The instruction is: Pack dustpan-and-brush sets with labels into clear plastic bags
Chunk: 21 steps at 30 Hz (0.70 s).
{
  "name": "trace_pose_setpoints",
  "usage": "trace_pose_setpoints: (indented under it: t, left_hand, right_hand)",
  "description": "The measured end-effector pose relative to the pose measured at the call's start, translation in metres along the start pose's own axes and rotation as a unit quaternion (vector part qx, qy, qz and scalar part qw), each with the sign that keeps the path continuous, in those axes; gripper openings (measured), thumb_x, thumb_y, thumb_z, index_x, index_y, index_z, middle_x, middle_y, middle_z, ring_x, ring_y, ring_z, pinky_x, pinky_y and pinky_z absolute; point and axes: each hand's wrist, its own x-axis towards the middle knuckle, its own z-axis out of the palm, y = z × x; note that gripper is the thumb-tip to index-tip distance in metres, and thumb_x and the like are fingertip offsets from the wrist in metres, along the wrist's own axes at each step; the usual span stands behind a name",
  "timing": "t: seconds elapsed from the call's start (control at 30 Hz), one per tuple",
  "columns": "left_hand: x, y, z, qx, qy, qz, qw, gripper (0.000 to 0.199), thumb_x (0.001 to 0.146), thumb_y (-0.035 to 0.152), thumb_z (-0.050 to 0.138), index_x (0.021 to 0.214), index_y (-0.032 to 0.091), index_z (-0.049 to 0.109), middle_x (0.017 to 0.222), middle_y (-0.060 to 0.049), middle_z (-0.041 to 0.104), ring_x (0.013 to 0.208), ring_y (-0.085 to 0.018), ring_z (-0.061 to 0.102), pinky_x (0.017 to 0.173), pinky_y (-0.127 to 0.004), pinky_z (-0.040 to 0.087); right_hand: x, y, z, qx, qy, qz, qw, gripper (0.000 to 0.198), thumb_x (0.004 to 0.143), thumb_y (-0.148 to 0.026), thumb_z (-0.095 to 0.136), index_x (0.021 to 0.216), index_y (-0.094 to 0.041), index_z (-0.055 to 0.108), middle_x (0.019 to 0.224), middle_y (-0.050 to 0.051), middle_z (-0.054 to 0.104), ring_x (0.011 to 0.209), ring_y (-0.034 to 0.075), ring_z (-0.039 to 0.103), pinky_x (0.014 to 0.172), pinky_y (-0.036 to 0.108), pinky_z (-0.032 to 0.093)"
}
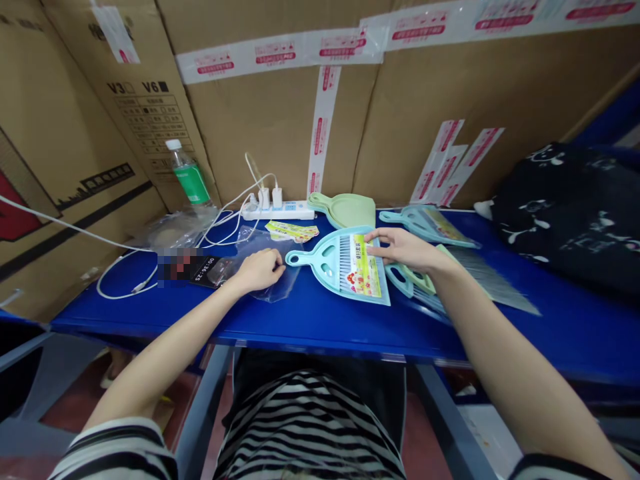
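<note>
A light blue dustpan lies in front of me with its handle toward the left. A small brush with pale bristles and a yellow printed label card sit inside it. My right hand grips the pan's right side, its fingers at the label card. Left of the handle, my left hand is closed with curled fingers over a clear plastic bag; its fingertips are partly hidden. Beneath my right forearm are more blue and green dustpan pieces, partly covered.
A green dustpan, a bagged blue dustpan, loose label cards and a power strip line the back. At left are a bottle, white cables and a phone. Grey bristles and a dark patterned bag lie right.
</note>
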Motion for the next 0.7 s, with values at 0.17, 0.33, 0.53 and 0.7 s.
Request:
trace_pose_setpoints:
  t: [0.17, 0.33, 0.53, 0.7]
  left_hand:
    - [0.000, 0.000, -0.003, 0.000, 0.004, 0.003, 1.000, 0.013, 0.085, 0.015, 0.046, 0.084, 0.021, 0.058, 0.091, -0.005, 0.066, 0.089, -0.023, 0.064, 0.073, -0.031, 0.044]
    - [0.000, -0.001, -0.006, -0.036, 0.026, -0.022, 0.999, 0.014, 0.087, 0.016, 0.044, 0.092, 0.022, 0.055, 0.078, -0.001, 0.066, 0.079, -0.022, 0.064, 0.067, -0.029, 0.041]
    - [0.003, -0.007, -0.004, -0.087, 0.081, -0.013, 0.993, 0.011, 0.087, 0.017, 0.043, 0.087, 0.021, 0.054, 0.064, 0.002, 0.061, 0.067, -0.019, 0.062, 0.062, -0.028, 0.038]
    - [0.007, -0.011, 0.001, -0.235, 0.082, 0.032, 0.968, 0.010, 0.084, 0.016, 0.042, 0.078, 0.021, 0.049, 0.051, 0.007, 0.052, 0.051, -0.014, 0.054, 0.057, -0.025, 0.038]
  right_hand:
    - [0.003, 0.005, 0.000, 0.010, -0.009, 0.001, 1.000, 0.025, 0.064, -0.026, 0.077, 0.083, -0.020, 0.062, 0.080, 0.001, 0.060, 0.068, 0.012, 0.058, 0.050, 0.019, 0.050]
    - [0.006, 0.006, 0.009, 0.059, -0.016, -0.008, 0.998, 0.022, 0.066, -0.022, 0.075, 0.083, -0.019, 0.061, 0.087, 0.002, 0.063, 0.070, 0.011, 0.060, 0.051, 0.017, 0.051]
    - [0.005, 0.003, 0.030, 0.158, -0.018, -0.015, 0.987, 0.020, 0.071, -0.015, 0.071, 0.085, -0.019, 0.057, 0.102, 0.005, 0.066, 0.081, 0.014, 0.066, 0.062, 0.023, 0.058]
    - [0.007, 0.006, 0.045, 0.164, -0.030, -0.022, 0.986, 0.021, 0.071, -0.017, 0.072, 0.086, -0.019, 0.058, 0.104, 0.006, 0.065, 0.083, 0.015, 0.066, 0.062, 0.025, 0.059]
